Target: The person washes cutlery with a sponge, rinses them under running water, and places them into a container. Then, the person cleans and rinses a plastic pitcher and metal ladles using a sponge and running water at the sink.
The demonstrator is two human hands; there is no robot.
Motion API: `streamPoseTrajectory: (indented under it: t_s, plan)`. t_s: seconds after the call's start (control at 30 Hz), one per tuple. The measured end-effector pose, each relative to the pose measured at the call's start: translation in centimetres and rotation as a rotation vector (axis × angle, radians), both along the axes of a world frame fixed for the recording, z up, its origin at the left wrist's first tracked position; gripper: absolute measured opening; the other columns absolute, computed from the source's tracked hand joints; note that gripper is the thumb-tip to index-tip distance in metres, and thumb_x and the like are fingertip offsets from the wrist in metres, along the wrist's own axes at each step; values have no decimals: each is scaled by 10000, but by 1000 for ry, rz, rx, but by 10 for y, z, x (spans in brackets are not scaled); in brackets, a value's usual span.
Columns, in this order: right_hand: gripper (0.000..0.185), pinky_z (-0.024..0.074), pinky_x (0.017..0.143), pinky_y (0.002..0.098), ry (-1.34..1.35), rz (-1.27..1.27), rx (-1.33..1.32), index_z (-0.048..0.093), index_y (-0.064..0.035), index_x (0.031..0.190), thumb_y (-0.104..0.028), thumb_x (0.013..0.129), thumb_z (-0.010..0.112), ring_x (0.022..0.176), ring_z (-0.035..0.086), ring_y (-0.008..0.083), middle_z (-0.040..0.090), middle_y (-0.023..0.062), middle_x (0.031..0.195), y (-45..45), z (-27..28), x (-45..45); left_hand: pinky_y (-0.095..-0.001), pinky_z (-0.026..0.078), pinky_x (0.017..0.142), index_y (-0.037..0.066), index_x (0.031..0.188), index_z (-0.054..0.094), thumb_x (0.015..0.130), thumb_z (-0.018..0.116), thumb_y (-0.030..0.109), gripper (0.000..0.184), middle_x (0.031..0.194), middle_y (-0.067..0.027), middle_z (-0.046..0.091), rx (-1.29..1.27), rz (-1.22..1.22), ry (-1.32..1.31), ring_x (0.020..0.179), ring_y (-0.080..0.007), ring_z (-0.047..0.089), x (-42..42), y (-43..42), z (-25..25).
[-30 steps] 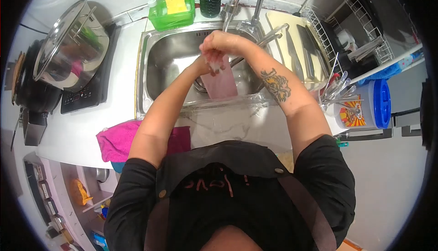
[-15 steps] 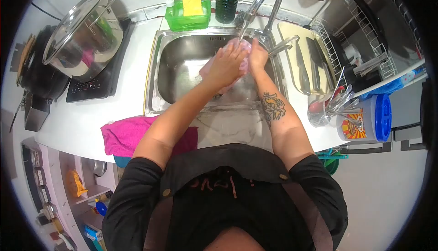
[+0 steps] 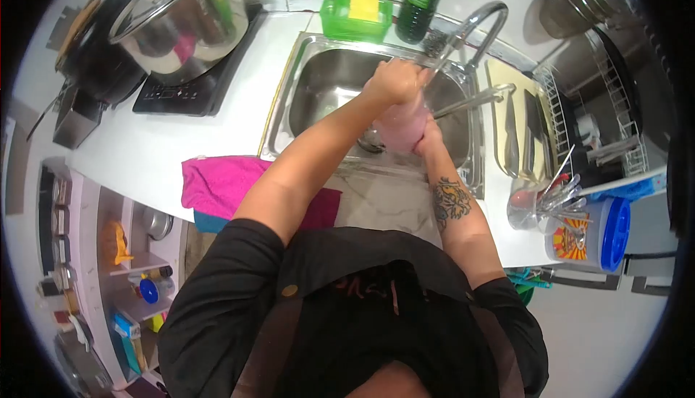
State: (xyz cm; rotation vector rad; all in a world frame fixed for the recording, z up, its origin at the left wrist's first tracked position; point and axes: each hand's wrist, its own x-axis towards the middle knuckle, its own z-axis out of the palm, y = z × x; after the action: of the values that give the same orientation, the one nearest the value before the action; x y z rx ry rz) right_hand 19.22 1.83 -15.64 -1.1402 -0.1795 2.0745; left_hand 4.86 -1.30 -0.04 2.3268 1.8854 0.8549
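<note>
We look down at our two bare hands over a rectangular stainless-steel sink (image 3: 313, 88) set into a white bench (image 3: 235, 119). Between the hands, over the sink, is a pale pink, smooth, rounded item (image 3: 402, 129); it seems pliable and wet, but we cannot tell exactly what it is.

With that pink item as the centre of a clock, our left hand (image 3: 397, 81) is at twelve, its grip curled closed around the upper end. Our right hand (image 3: 430, 137) is between three and four, touching the lower side; its fingers are mostly hidden, so we cannot tell how far its grip is closed. A curved chrome tap (image 3: 472, 21) arches at one o'clock, its spout just beside the left hand. A cream chopping board (image 3: 501, 74) lies at three, and a magenta cloth (image 3: 217, 188) between eight and nine.

For good handling, we judge that a firm but light hold above suits a slippery surface, with the right palm supporting the side. Slow turning beneath the spout exposes every face, and working low in the sink limits splashing onto the bench.
</note>
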Motion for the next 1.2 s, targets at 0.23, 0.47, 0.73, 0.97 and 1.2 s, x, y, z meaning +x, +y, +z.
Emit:
streamPoseTrajectory:
  t_s: [0.23,0.47,0.73,0.97,1.2]
  plan:
    - [311,485,619,317,-428,-202,275,551,45,916,-225,776,614,715,571,201,582,125,866,-6,41,-11,-398,419,798,74,989,589,700,569,483,501,952,-151,587,-654,-36,80,919,-319,543,-32,13,14]
    - [176,402,485,230,-650,339,881,585,1,739,-170,786,586,571,520,105,570,48,678,-27,137,-38,-377,374,882,105,1289,235,449,803,344,1042,1265,-184,315,-396,-163,-121,1122,-346,371,-22,-26,-35]
    - [145,483,610,286,-224,440,435,524,20,876,-101,837,455,668,553,211,558,131,795,-4,150,-16,-335,405,802,53,1032,410,443,816,278,750,1031,-136,417,-137,-146,-397,949,-282,454,-35,-49,-51]
    - [207,456,763,363,177,-20,112,462,51,924,-142,859,422,852,508,257,490,141,873,6,140,-46,-334,432,714,29,783,471,475,804,248,503,1044,-142,396,-126,-119,-514,830,-267,497,-31,-53,-74]
    - [208,422,836,433,-163,15,315,428,34,1003,-100,844,428,915,460,264,450,137,965,6,130,-64,-310,429,729,-1,709,501,487,799,226,436,1075,-137,402,-155,-33,-494,867,-241,491,-37,-54,-77]
